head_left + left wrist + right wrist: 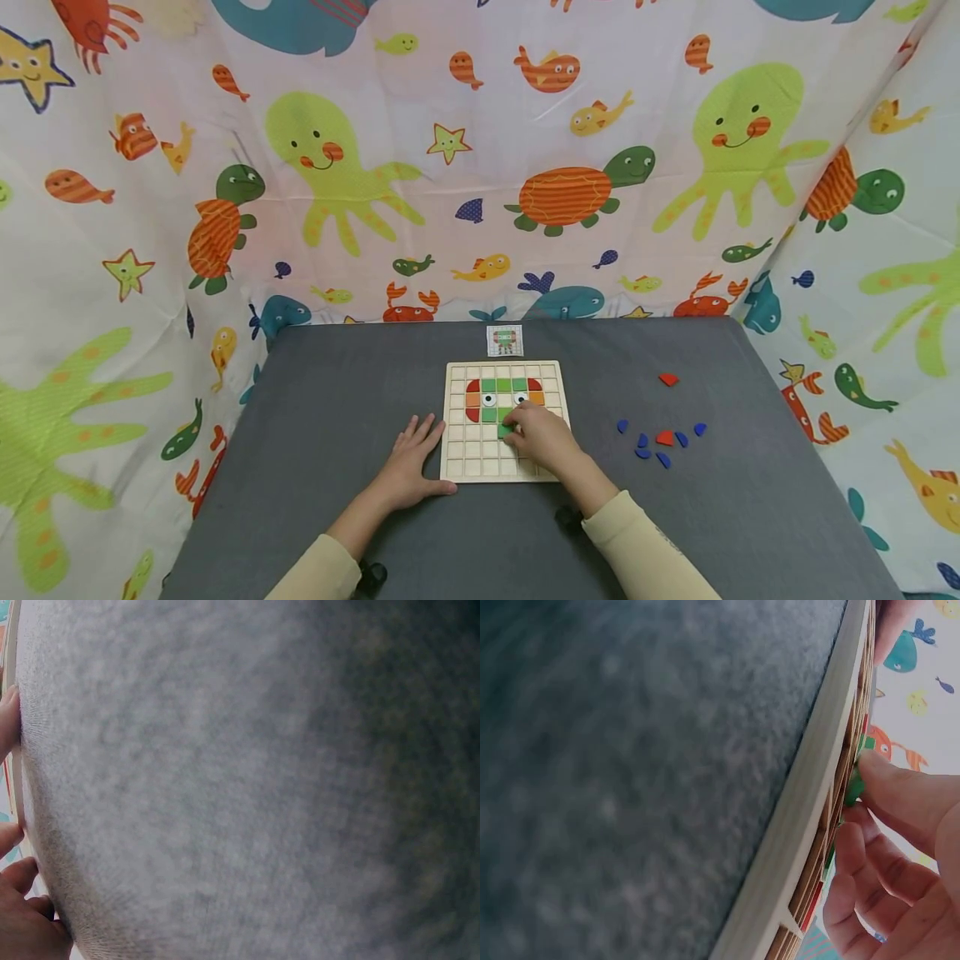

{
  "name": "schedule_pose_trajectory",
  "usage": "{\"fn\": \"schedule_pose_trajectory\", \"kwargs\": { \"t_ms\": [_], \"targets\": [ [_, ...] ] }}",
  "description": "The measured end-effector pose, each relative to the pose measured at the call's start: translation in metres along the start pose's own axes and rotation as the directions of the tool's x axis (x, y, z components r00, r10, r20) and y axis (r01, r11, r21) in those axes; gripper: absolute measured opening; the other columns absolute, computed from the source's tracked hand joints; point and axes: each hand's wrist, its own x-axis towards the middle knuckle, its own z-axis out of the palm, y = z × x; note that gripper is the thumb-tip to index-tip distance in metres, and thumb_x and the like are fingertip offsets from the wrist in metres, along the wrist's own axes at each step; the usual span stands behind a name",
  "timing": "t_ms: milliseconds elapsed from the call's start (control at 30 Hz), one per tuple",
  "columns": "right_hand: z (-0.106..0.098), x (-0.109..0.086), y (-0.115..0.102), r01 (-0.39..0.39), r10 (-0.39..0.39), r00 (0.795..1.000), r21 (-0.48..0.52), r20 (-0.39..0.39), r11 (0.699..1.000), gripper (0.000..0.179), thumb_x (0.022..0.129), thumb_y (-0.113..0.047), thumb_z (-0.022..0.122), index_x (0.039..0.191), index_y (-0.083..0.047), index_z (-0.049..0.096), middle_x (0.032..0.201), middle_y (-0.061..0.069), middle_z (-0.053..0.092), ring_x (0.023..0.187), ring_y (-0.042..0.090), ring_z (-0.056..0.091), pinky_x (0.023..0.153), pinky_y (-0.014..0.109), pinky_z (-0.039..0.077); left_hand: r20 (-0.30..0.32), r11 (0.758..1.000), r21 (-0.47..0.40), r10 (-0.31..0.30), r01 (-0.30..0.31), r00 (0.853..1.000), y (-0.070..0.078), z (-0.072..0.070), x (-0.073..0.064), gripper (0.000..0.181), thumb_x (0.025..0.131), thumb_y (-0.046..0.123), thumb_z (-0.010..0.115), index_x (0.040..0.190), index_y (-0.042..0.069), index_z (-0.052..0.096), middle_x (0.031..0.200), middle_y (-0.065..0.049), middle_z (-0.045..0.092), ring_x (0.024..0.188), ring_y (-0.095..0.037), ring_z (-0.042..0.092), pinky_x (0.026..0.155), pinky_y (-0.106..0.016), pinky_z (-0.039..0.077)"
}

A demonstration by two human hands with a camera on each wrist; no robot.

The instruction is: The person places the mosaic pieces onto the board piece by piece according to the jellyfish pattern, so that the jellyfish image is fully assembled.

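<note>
A light wooden grid board point(465, 462) lies on the grey table. Its upper cells hold red, green and orange pieces and two white eye tiles point(489, 400), arranged like a face. My left hand point(405, 468) rests with fingers spread at the board's left side, thumb by the near left corner; the left wrist view catches its fingertips point(21, 874) against the board's edge. Over the board's middle, my right hand point(546, 440) pinches a green piece point(504, 431) between thumb and fingers, just below the filled cells. The right wrist view also shows this green piece point(854, 785), at the thumb tip.
Behind the board lies a small printed pattern card point(505, 341). Right of it, several blue pieces point(663, 459) and two red pieces point(665, 437) are scattered on the table point(360, 375). A sea-animal curtain point(465, 108) hangs at the back and sides.
</note>
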Motion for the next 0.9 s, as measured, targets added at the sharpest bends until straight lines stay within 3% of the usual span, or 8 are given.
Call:
{"fn": "schedule_pose_trajectory", "kwargs": {
  "t_ms": [500,900],
  "targets": [
    [-0.0008,-0.002,-0.0041,0.004,-0.005,1.0,-0.072,-0.014,0.997,0.019,0.086,-0.022,0.082,0.103,-0.017,0.078,0.1,0.0,0.067,0.082,0.015,0.064,0.068,0.035,0.054,-0.002,1.0,-0.005,-0.011,0.011,1.0,0.0016,-0.001,-0.0006,0.111,0.074,0.053,0.086,0.161,0.016,0.029,0.169,-0.01,0.019,0.157,-0.038,0.005,0.123,-0.061,0.012],
    [0.0009,0.0032,-0.0021,-0.02,0.019,1.0,-0.026,-0.021,0.999,0.018,0.085,-0.023,0.083,0.101,-0.016,0.078,0.094,-0.002,0.066,0.081,0.014,0.063,0.069,0.035,0.055,-0.002,1.0,-0.011,-0.014,0.014,1.0,0.0013,-0.0002,-0.0008,0.111,0.073,0.052,0.087,0.161,0.016,0.029,0.169,-0.009,0.019,0.157,-0.037,0.004,0.124,-0.061,0.012]
  ]
}}
